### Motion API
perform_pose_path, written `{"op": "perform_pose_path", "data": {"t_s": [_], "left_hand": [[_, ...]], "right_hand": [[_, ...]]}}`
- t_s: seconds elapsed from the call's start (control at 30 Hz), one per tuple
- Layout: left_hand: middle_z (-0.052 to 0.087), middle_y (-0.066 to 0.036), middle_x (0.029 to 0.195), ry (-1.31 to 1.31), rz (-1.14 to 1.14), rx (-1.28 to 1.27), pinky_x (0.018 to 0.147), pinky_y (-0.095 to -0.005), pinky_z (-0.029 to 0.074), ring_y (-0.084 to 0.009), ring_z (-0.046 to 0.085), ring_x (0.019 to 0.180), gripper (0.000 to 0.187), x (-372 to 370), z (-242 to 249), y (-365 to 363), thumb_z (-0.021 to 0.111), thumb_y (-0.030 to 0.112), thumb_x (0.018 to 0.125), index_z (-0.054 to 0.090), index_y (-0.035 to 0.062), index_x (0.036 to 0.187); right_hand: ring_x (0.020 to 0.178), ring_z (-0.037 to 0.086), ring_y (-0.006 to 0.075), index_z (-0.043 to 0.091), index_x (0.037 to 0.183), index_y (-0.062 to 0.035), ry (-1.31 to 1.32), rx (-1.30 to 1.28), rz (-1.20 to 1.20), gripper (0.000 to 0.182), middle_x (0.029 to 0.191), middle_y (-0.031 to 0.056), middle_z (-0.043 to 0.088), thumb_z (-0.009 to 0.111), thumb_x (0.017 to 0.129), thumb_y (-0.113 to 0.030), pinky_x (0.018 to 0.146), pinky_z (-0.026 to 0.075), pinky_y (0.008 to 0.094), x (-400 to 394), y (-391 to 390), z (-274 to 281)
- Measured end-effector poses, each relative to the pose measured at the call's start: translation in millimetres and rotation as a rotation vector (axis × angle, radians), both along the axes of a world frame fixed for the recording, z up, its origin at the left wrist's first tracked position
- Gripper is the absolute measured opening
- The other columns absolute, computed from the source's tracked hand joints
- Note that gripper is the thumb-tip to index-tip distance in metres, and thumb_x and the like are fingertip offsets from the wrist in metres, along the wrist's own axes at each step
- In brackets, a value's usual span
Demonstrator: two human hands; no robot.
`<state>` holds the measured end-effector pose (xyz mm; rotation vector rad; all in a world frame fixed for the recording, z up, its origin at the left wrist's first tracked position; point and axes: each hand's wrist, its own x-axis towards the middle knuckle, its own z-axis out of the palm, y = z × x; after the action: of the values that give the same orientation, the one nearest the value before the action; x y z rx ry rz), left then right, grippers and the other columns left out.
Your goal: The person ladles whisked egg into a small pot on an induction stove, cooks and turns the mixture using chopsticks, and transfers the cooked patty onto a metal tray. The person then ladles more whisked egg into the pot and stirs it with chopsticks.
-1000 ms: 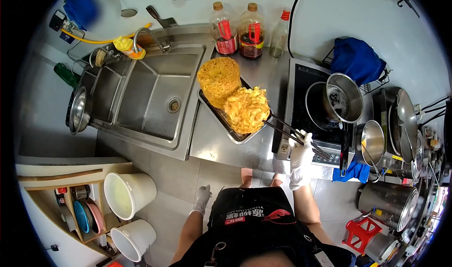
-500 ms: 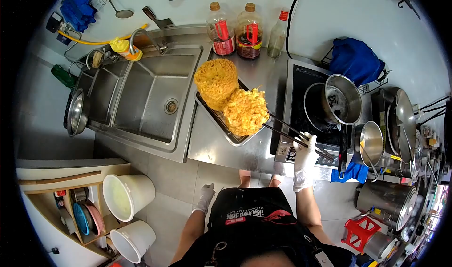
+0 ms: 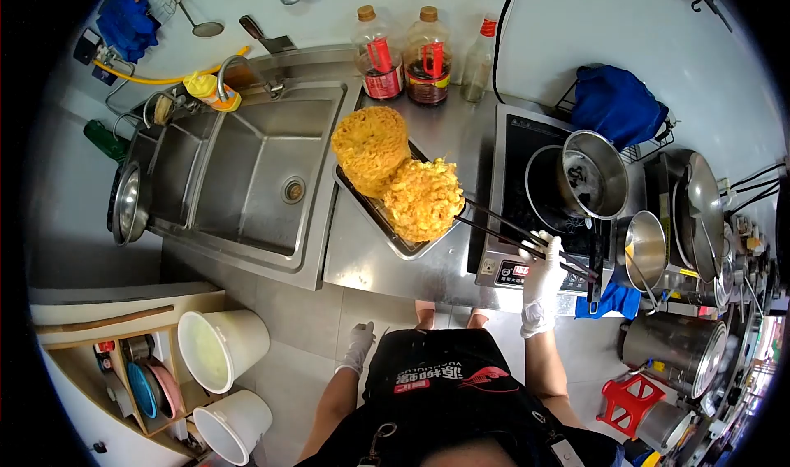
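Observation:
My right hand point(image 3: 544, 274), in a white glove, is closed around a pair of long dark chopsticks point(image 3: 504, 228) over the front of the cooktop. Their tips reach left to the edge of a golden, crinkly fried cake point(image 3: 423, 199). A second, browner fried cake point(image 3: 369, 151) sits behind it, the two overlapping. Both lie on a metal tray point(image 3: 405, 249) that stands on the steel counter beside the sink. Down by the apron hangs my gloved left hand point(image 3: 357, 345), away from the counter, fingers loosely bent and nothing seen in them.
On the black induction cooktop point(image 3: 514, 150) stands a saucepan point(image 3: 594, 175) with its handle toward me. Right of it is a steel pot point(image 3: 644, 249) with a utensil in it. Sauce bottles point(image 3: 428, 60) line the wall; a double sink point(image 3: 255, 171) lies left. White buckets point(image 3: 224, 348) stand below.
My right hand has shifted slightly right and down along with the chopsticks, uncovering the cooktop's lit red display. Both cakes stay on the tray. The whole view has shifted a little.

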<state>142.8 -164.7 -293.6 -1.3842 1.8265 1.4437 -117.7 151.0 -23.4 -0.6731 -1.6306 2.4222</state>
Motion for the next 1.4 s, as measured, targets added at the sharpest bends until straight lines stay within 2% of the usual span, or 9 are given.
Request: {"op": "perform_pose_path", "data": {"t_s": [0.13, 0.27, 0.5, 0.6, 0.7, 0.87, 1.03, 1.4], "left_hand": [[0.063, -0.016, 0.068, 0.04, -0.021, 0.013, 0.042, -0.0286, 0.044, -0.0196, 0.058, 0.048, 0.043, 0.5, -16.1, -1.0, 0.053, 0.035, 0.087, 0.052, -0.0064, 0.098], [0.063, -0.016, 0.068, 0.04, -0.04, 0.013, 0.042, -0.0301, 0.045, -0.0202, 0.058, 0.048, 0.043, -4.6, -20.3, -3.1, 0.052, 0.035, 0.087, 0.052, -0.0065, 0.098], [0.062, -0.015, 0.068, 0.013, -0.089, 0.033, 0.045, -0.0297, 0.048, -0.0193, 0.059, 0.052, 0.04, -17.6, -4.4, -11.6, 0.054, 0.03, 0.084, 0.054, -0.0086, 0.094], [0.062, -0.015, 0.066, 0.02, -0.09, 0.023, 0.045, -0.03, 0.048, -0.0198, 0.059, 0.051, 0.04, -18.1, -1.9, -15.3, 0.054, 0.03, 0.084, 0.054, -0.0086, 0.095], [0.062, -0.016, 0.066, 0.017, -0.104, 0.019, 0.045, -0.0308, 0.049, -0.02, 0.059, 0.051, 0.041, -14.0, -13.3, -20.8, 0.054, 0.031, 0.085, 0.054, -0.0088, 0.096], [0.062, -0.016, 0.066, -0.014, -0.069, 0.019, 0.044, -0.0306, 0.048, -0.0196, 0.058, 0.049, 0.042, -14.8, -13.6, -23.4, 0.054, 0.032, 0.086, 0.054, -0.0084, 0.097], [0.062, -0.013, 0.064, -0.011, 0.013, 0.023, 0.039, -0.0287, 0.041, -0.0173, 0.055, 0.045, 0.041, -5.3, -9.7, -4.9, 0.052, 0.034, 0.086, 0.055, -0.0057, 0.094], [0.062, -0.013, 0.065, -0.044, 0.008, 0.048, 0.045, -0.0291, 0.044, -0.0173, 0.057, 0.049, 0.042, -10.9, -4.0, 30.9, 0.05, 0.036, 0.087, 0.055, -0.0052, 0.092]], "right_hand": [[0.081, 0.059, 0.0193, 0.054, 0.103, -0.002, 0.026, 0.043, 0.002, 0.037, 0.099, 0.0133, 0.059, 0.047, 0.092, -0.036, 0.068, 0.051, 0.0305, 3.5, 16.6, 15.9], [0.075, 0.06, 0.0181, 0.057, 0.098, -0.0003, 0.085, 0.179, -0.042, 0.033, 0.091, 0.0126, 0.062, 0.048, 0.092, -0.032, 0.063, 0.05, 0.0276, 6.9, 29.5, 43.2], [0.074, 0.061, 0.0194, 0.056, 0.097, 0.0004, 0.171, 0.254, -0.122, 0.033, 0.09, 0.0134, 0.061, 0.048, 0.092, -0.031, 0.064, 0.05, 0.028, 16.9, 68.5, 66.0], [0.079, 0.061, 0.0209, 0.056, 0.099, 0.0007, 0.235, 0.237, -0.142, 0.036, 0.094, 0.0141, 0.061, 0.048, 0.092, -0.034, 0.068, 0.05, 0.0291, 15.5, 68.7, 65.7], [0.085, 0.061, 0.0232, 0.055, 0.103, 0.0016, 0.242, 0.248, -0.051, 0.039, 0.098, 0.0152, 0.06, 0.048, 0.092, -0.035, 0.073, 0.051, 0.0322, 6.0, 50.8, 61.0], [0.086, 0.06, 0.0212, 0.055, 0.104, 0.0026, 0.232, 0.18, 0.03, 0.039, 0.1, 0.0155, 0.06, 0.049, 0.092, -0.034, 0.075, 0.051, 0.0322, -24.2, 24.5, 37.6], [0.084, 0.061, 0.0204, 0.058, 0.1, 0.0032, 0.158, 0.105, 0.083, 0.039, 0.097, 0.0144, 0.062, 0.049, 0.092, -0.034, 0.074, 0.052, 0.0314, -51.5, 6.8, 31.5], [0.082, 0.062, 0.0225, 0.058, 0.092, 0.0032, 0.159, 0.016, 0.085, 0.033, 0.09, 0.0151, 0.061, 0.052, 0.09, -0.029, 0.07, 0.055, 0.034, -76.7, 8.0, 38.2]]}}
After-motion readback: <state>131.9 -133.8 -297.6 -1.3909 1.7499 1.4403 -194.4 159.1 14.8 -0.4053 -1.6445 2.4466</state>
